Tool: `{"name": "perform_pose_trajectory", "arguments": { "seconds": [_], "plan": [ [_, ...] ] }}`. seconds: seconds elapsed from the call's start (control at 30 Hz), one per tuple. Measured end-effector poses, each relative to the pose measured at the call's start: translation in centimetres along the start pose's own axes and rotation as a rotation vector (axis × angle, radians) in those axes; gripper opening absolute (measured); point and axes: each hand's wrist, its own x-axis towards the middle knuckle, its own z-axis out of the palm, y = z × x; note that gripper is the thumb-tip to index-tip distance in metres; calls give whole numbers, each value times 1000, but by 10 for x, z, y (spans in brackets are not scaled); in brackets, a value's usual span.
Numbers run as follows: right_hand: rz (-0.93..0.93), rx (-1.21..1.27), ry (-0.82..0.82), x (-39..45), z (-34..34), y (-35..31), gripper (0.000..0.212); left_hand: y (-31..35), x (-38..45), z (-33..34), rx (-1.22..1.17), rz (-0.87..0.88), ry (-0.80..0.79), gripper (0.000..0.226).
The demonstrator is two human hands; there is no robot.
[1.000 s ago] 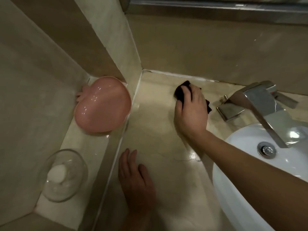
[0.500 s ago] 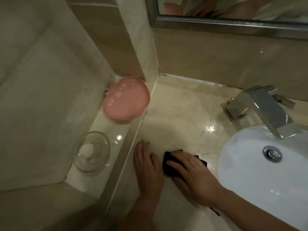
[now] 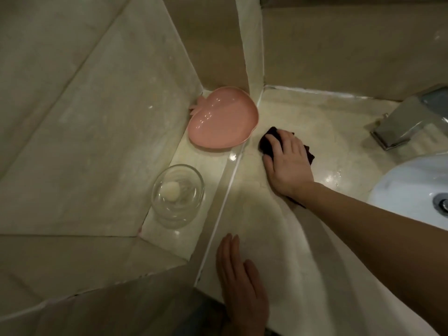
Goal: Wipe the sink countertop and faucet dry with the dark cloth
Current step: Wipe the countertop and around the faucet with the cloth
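Right hand [image 3: 287,163], fingers [image 3: 274,145] extended, presses flat the dark cloth [image 3: 266,139]: soft, light, likely damp; best controlled by palm pressure on the bench [image 3: 327,132]

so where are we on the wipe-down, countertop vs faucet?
Nothing clearly done: the countertop shows glints, maybe water, near the basin. In hand: the right hand presses the dark cloth flat by the pink dish; the left hand rests flat at the front. Left: the faucet, not touched now.
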Motion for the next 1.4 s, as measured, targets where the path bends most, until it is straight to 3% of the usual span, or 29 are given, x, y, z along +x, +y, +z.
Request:
{"name": "perform_pose_trajectory", "arguments": {
  "seconds": [0.1, 0.23, 0.33, 0.4, 0.5, 0.6, 0.67, 0.8, 0.87, 0.97, 1.07, 1.13, 1.2, 1.27, 1.33, 1.4],
  "plan": [
    [-90, 43, -21, -19, 6, -30, 49, -7, -2, -2, -41, 20, 14, 50],
    [-319, 153, -200, -118, 16, -80, 50, -2, -2, -9, -107, -2, 28, 55],
    [-575, 103, -316, -169, 22, -82, 56, 3, -5, -14, -93, 89, -25, 64],
    [-711, 65, -384, -159, 17, -69, 58, 3, -3, -14, -132, 12, 4, 60],
    [-572, 145, -296, -120, 0, -53, 45, 1, -1, -11, -162, -62, 19, 54],
    [-298, 45, -153, -85, -8, -31, 50, -2, 1, -9, -172, -101, 5, 52],
    [-187, 72, -174, -83, -7, -34, 51, -1, 5, -10, -205, -180, -10, 51],
    [-339, 287, -394, -128, -27, -60, 72, 11, 21, -34, -359, -348, -94, 53],
    [-236, 285, -339, -163, -38, -57, 80, 10, 31, -44, -323, -307, -209, 61],
    [35, 181, -148, -201, -50, -43, 52, 8, 48, -50, -201, -62, -440, 63],
    [18, 157, -92, -212, -63, -32, 19, 11, 69, -58, 68, -12, -749, 74],
    [2, 240, -101, -215, -77, -25, 24, 17, 76, -66, 130, -38, -954, 69],
    [-104, 316, -272, -220, -86, -18, 52, 20, 70, -67, 104, 16, -932, 38],
    [-237, 188, -454, -230, -84, -13, 86, 22, 58, -67, 32, 59, -814, 29],
    [-265, 95, -447, -239, -73, -8, 75, 25, 52, -69, -17, 73, -734, 33],
    [-148, 159, -357, -240, -76, -11, 40, 30, 52, -76, -23, 34, -747, 28]
  ]
}}
